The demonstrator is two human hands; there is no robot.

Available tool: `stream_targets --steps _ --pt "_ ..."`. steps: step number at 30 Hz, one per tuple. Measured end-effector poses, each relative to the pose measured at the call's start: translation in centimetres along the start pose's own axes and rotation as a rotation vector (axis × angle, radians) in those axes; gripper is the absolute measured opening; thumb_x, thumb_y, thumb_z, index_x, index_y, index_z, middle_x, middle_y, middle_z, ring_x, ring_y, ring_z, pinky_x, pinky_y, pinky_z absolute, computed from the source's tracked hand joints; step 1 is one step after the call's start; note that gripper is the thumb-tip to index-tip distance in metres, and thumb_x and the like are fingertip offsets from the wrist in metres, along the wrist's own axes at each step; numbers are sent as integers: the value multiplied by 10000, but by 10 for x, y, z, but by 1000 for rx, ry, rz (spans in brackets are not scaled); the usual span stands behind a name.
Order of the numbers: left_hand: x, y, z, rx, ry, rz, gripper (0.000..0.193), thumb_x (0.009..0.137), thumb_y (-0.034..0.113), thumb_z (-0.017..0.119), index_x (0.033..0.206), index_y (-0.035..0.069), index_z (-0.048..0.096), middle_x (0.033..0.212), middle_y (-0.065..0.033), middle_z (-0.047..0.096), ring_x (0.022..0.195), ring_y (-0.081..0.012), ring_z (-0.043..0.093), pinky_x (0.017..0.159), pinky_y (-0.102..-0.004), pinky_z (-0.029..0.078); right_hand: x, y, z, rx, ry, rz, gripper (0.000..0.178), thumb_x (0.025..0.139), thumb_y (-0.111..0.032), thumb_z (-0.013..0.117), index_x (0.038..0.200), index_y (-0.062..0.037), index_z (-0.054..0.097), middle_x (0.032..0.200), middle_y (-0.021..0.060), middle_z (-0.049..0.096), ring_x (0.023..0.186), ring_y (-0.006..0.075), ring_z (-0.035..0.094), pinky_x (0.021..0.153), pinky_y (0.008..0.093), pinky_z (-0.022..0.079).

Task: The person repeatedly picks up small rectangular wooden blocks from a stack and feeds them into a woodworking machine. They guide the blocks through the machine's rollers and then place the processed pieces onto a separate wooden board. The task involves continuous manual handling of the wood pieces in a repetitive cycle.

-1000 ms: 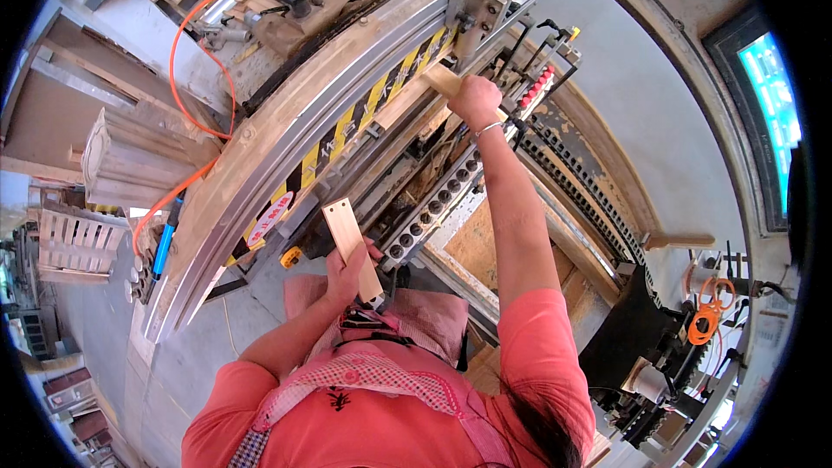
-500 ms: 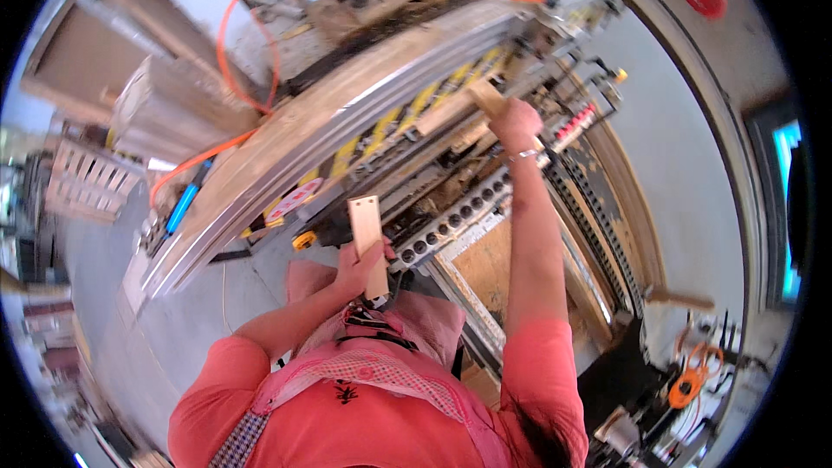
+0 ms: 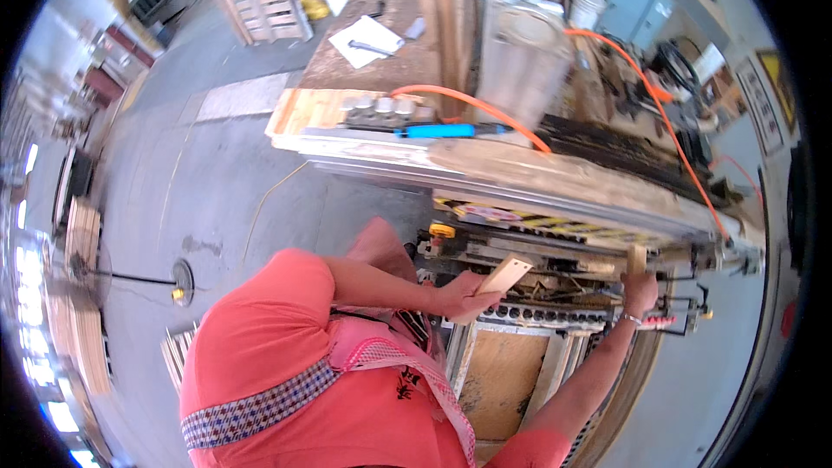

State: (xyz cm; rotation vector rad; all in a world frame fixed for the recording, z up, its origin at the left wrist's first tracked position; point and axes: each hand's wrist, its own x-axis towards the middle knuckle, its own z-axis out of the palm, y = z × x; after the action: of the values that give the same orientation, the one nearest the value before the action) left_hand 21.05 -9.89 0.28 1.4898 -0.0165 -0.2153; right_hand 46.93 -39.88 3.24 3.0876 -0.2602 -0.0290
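A person's left hand (image 3: 462, 296) grips a short wooden slat (image 3: 496, 282) near the chest, while the right hand (image 3: 640, 291) clasps another wooden piece (image 3: 637, 258) upright at the drilling machine (image 3: 555, 295).

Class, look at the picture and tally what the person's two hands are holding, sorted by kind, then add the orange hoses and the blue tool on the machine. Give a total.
Wood slats held: 2, one in the left hand at, one in the right hand at
Orange hoses: 2
Blue tool: 1
Total: 5
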Motion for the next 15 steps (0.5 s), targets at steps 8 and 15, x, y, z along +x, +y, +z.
stream_targets --steps 8,15 --pt "-98 31 -106 -567 357 -227 328 923 308 494 1097 43 576 967 -21 600 811 -92 562 716 -255 469 -14 -11 -9 8 -43 -93 559 671 -486 680 922 12 635 929 229 630 890 375 604 776 466 480" --pt "-214 19 -339 197 1186 -457 351 856 278 565 1065 0 514 737 -77 617 619 -174 600 551 -330 497 -95 -24 9 168 420 10 576 778 -404 633 1189 -12 533 1164 176 558 972 340 573 786 421 470"
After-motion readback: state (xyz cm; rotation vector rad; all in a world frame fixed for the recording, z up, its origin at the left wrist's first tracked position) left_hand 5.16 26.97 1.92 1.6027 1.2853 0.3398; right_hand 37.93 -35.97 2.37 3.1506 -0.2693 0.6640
